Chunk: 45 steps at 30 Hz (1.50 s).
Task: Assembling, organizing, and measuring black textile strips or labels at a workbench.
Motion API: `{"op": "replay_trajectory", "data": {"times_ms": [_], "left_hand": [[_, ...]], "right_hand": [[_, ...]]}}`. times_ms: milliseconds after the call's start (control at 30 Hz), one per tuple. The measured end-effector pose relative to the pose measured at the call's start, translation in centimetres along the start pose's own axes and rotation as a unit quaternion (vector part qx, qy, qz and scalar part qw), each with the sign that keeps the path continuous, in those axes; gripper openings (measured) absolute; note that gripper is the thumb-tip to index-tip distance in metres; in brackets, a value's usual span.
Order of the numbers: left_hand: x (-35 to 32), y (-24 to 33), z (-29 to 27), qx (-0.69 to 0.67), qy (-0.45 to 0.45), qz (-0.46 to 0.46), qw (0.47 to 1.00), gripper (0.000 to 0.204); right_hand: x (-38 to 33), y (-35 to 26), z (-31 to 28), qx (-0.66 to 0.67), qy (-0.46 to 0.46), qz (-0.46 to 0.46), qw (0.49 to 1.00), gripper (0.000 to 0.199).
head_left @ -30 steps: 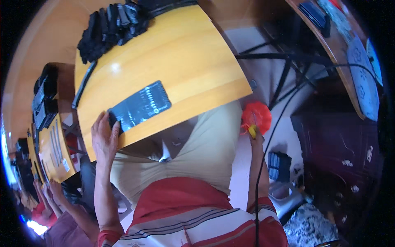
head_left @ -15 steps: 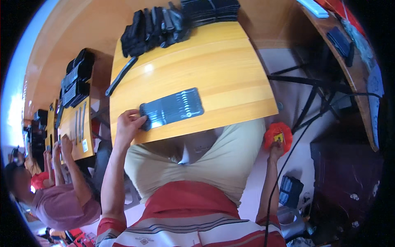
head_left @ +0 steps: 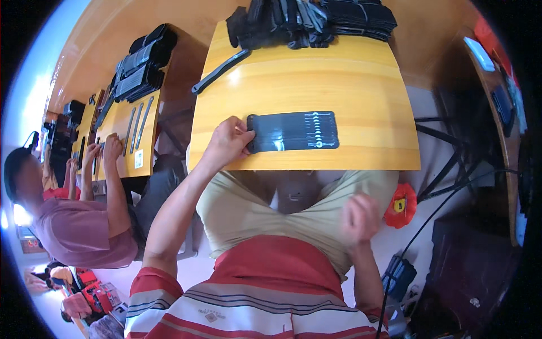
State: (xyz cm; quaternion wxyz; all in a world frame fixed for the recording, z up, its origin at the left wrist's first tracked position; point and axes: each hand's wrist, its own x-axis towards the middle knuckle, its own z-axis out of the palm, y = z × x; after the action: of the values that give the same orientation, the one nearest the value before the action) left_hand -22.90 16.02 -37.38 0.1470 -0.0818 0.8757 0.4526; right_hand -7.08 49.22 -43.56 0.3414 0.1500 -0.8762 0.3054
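On the table in front of me lies a flat black packet [head_left: 292, 131], shiny, with a column of small white printed marks near its right end. My left hand [head_left: 230, 140] pinches the packet's left edge between thumb and fingers. Above my right thigh, my right hand [head_left: 361, 217] is smeared by motion, so its fingers and anything in them cannot be made out. A red container [head_left: 389, 217] with a wavy rim stands low beyond that hand, with a yellow item [head_left: 400, 204] inside it.
A long black strip [head_left: 220, 72] lies at the wooden table's [head_left: 372, 96] left. Dark bundles [head_left: 282, 22] and a tied black stack [head_left: 361, 18] sit at its far edge. A cable [head_left: 429, 217] hangs on my right. A co-worker [head_left: 84, 220] sits at the left tables.
My right hand has left the red container and come up toward my lap. The view has shifted, so the table sits farther right. My left hand still holds the packet's edge.
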Motion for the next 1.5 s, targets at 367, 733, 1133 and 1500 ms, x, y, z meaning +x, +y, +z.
{"op": "replay_trajectory", "data": {"times_ms": [367,733,1133,1500], "left_hand": [[2.0,-0.5,-1.0,-0.23,-0.081,-0.046,0.969,0.023],[0.4,-2.7,-1.0,-0.293,-0.077,0.048,0.952,0.021],[-0.1,-3.7,0.4,-0.258,-0.029,0.132,0.957,0.013],[-0.6,-3.6,1.1,-0.163,0.047,0.151,0.974,0.016]], "right_hand": [[12.7,-8.0,14.3,0.011,-0.193,-0.067,0.979,0.038],[15.4,-7.6,15.3,0.041,-0.204,-0.018,0.978,0.012],[16.6,-6.4,15.2,0.004,-0.232,-0.038,0.972,0.019],[21.5,0.2,16.4,-0.018,-0.078,-0.004,0.997,0.035]]}}
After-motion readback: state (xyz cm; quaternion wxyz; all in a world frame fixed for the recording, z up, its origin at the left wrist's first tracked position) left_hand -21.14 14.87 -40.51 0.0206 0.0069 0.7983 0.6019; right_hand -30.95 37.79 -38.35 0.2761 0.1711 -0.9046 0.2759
